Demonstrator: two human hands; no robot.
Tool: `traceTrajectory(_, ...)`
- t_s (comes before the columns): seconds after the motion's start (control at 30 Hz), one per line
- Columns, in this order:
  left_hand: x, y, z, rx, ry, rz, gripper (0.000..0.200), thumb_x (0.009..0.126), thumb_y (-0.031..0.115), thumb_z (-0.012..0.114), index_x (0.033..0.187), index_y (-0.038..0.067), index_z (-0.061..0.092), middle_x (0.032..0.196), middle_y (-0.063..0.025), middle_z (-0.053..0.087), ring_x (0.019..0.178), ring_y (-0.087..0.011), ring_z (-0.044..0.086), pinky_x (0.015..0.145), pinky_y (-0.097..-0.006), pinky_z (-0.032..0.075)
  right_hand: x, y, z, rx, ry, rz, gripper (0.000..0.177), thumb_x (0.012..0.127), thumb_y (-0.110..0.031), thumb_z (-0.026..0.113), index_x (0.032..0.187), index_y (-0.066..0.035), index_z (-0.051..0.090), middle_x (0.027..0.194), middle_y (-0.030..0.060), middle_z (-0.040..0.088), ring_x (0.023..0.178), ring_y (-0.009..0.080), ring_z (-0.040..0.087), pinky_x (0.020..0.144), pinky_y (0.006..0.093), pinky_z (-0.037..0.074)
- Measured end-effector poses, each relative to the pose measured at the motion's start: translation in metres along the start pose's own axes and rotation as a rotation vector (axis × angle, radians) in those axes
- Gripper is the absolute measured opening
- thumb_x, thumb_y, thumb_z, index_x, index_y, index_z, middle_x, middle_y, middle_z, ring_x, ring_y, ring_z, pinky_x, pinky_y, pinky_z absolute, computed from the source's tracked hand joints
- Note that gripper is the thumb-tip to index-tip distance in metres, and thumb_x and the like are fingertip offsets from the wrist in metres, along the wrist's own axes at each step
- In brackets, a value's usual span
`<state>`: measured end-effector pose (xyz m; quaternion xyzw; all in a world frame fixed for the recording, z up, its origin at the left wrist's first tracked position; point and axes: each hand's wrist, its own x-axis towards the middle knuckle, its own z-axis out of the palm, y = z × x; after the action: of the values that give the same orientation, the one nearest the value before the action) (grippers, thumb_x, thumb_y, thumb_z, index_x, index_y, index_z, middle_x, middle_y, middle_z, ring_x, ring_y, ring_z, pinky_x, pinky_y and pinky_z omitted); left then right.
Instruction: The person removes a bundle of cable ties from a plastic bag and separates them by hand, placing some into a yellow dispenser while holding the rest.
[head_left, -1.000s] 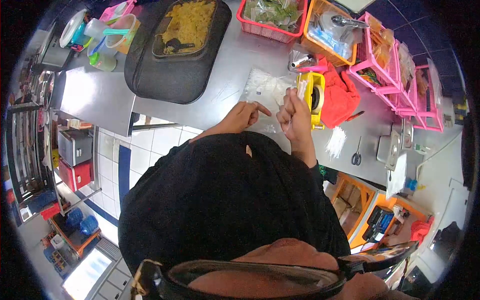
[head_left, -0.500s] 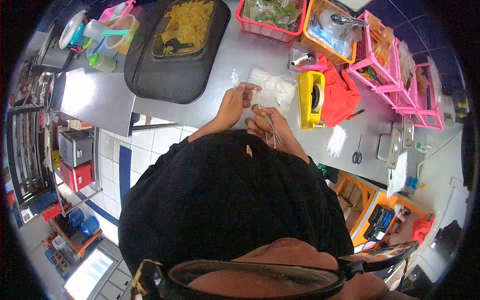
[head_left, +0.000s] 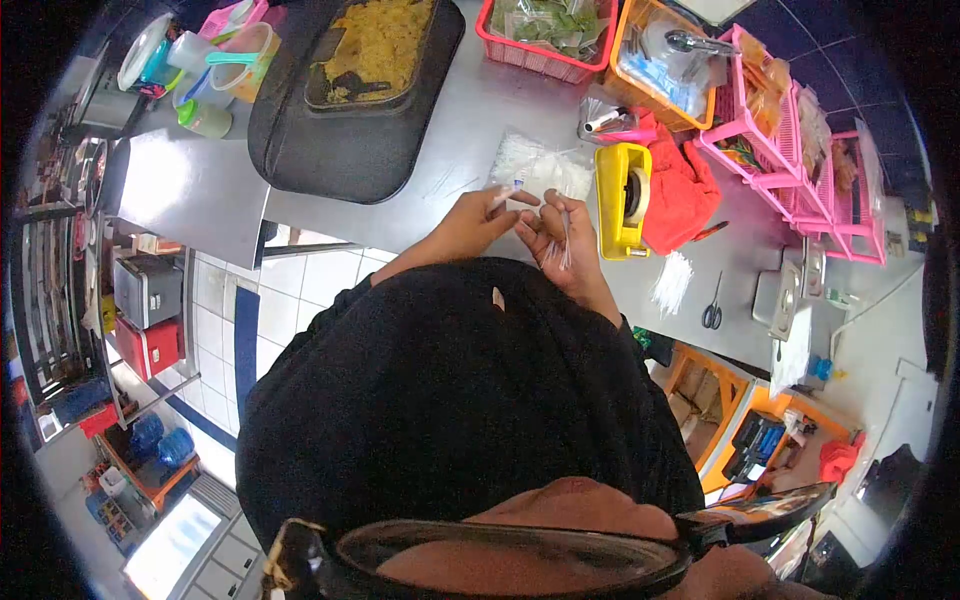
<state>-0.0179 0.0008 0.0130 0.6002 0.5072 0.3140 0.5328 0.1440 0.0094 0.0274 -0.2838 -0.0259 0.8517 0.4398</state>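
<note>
My left hand (head_left: 472, 221) is closed, its fingers pinched on a small whitish piece that is too blurred to name. Just to its right, my right hand (head_left: 563, 245) has its fingers curled around several thin white sticks (head_left: 562, 257), which poke out below the fingers. The fingertips of both hands are close together. Beyond them lies a clear plastic bag (head_left: 540, 165) with white contents. The yellow tape dispenser (head_left: 622, 200) stands right of my right hand. More thin white sticks (head_left: 672, 284) lie in a pile on the metal table (head_left: 400, 222).
A black tray (head_left: 330, 150) bearing a pan of yellow food (head_left: 375, 45) is at the upper left. Red cloth (head_left: 680, 190), scissors (head_left: 713, 302) and pink racks (head_left: 775, 150) are on the right. A red basket (head_left: 545, 62) and an orange basket (head_left: 655, 112) stand at the back.
My left hand has moved slightly right and down, and the white sticks it held upright no longer show there. My right hand has risen, its sticks still in it.
</note>
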Motion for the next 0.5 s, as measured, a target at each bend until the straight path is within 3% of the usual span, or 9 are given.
traceTrajectory(0.07,0.000,0.005,-0.001,0.115,-0.052,0.038,0.015,0.084,0.013,0.055,0.097,0.007,0.061,0.073,-0.0105,0.060,0.067,-0.0161,0.056,0.062,-0.0307,0.043,0.000,-0.006,-0.003,-0.007,0.040,0.034,0.017,0.089,-0.023,0.039,0.077,-0.013,0.043,0.061,0.0036,0.049,0.060,0.0223,0.060,0.052,0.0317,0.052)
traceTrajectory(0.17,0.003,-0.003,0.001,0.208,-0.070,0.184,0.015,0.083,0.010,0.055,0.097,0.007,0.061,0.082,-0.0124,0.062,0.072,-0.0204,0.058,0.066,-0.0315,0.045,0.004,-0.006,-0.016,-0.037,-0.128,0.003,0.017,0.090,-0.025,0.039,0.078,-0.014,0.043,0.060,0.0031,0.046,0.046,0.0179,0.052,0.043,0.0275,0.046)
traceTrajectory(0.27,0.005,-0.006,-0.003,0.318,-0.012,0.337,0.015,0.081,0.010,0.056,0.094,0.006,0.061,0.083,-0.0151,0.061,0.075,-0.0281,0.059,0.066,-0.0347,0.045,0.001,-0.012,-0.025,-0.031,-0.257,0.013,0.017,0.090,-0.026,0.041,0.078,-0.015,0.042,0.063,0.0044,0.046,0.040,0.0131,0.043,0.038,0.0240,0.038)
traceTrajectory(0.33,0.004,0.003,-0.008,0.370,0.002,0.350,0.015,0.079,0.010,0.056,0.092,0.004,0.061,0.082,-0.0161,0.061,0.078,-0.0348,0.057,0.066,-0.0384,0.046,0.001,-0.012,-0.024,-0.052,-0.200,-0.034,0.016,0.090,-0.027,0.042,0.079,-0.014,0.043,0.064,0.0040,0.046,0.039,0.0114,0.039,0.036,0.0228,0.034)
traceTrajectory(0.47,0.005,0.000,-0.013,0.393,0.037,0.278,0.013,0.083,0.011,0.056,0.092,0.004,0.063,0.085,-0.0135,0.063,0.075,-0.0261,0.060,0.068,-0.0327,0.046,-0.005,-0.020,-0.013,-0.158,0.018,-0.155,0.015,0.090,-0.026,0.043,0.081,-0.014,0.044,0.065,0.0038,0.047,0.037,0.0098,0.037,0.033,0.0224,0.030)
traceTrajectory(0.5,0.003,0.006,-0.016,0.348,0.031,0.226,0.013,0.083,0.012,0.056,0.092,0.004,0.063,0.085,-0.0133,0.063,0.075,-0.0249,0.060,0.067,-0.0321,0.046,-0.005,-0.025,-0.016,-0.167,-0.012,-0.187,0.015,0.090,-0.026,0.043,0.082,-0.013,0.045,0.064,0.0029,0.045,0.037,0.0093,0.036,0.034,0.0224,0.030)
